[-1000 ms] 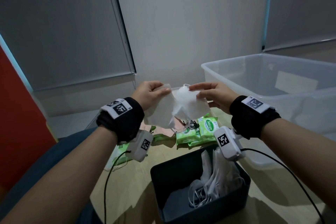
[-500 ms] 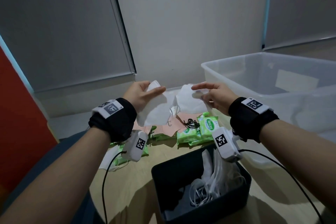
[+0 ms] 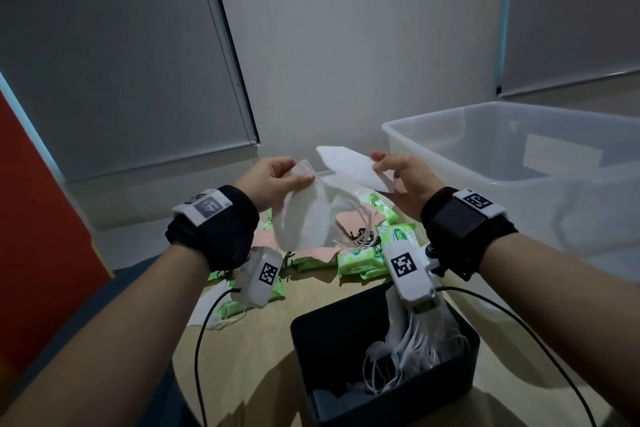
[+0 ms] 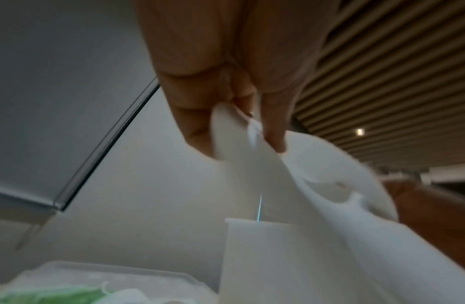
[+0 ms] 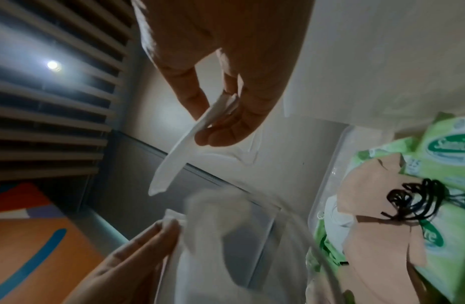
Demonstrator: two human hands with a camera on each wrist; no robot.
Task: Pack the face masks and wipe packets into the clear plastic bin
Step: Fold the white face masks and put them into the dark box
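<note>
Both hands are raised above the table, each pinching a white face mask. My left hand [image 3: 273,180] holds one mask [image 3: 304,218] by its top corner so it hangs down, ear loops trailing; in the left wrist view the fingers [image 4: 195,127] pinch that mask [image 4: 265,164]. My right hand [image 3: 405,180] pinches a folded mask [image 3: 349,166] held flat, seen edge-on as the mask [image 5: 179,152] in the right wrist view. The clear plastic bin [image 3: 519,163] stands just right of the right hand. Green wipe packets [image 3: 360,253] and peach masks [image 3: 349,222] lie on the table below.
A dark square box [image 3: 332,357] with several white masks stands at the near table edge under the right wrist. More green packets [image 3: 235,302] and a white mask lie left of it. Cables hang from both wrist cameras. A wall and blinds are behind.
The two masks, held together a second ago, have been pulled apart. The right hand has lifted its mask up and flat toward the right; the left mask now hangs freely.
</note>
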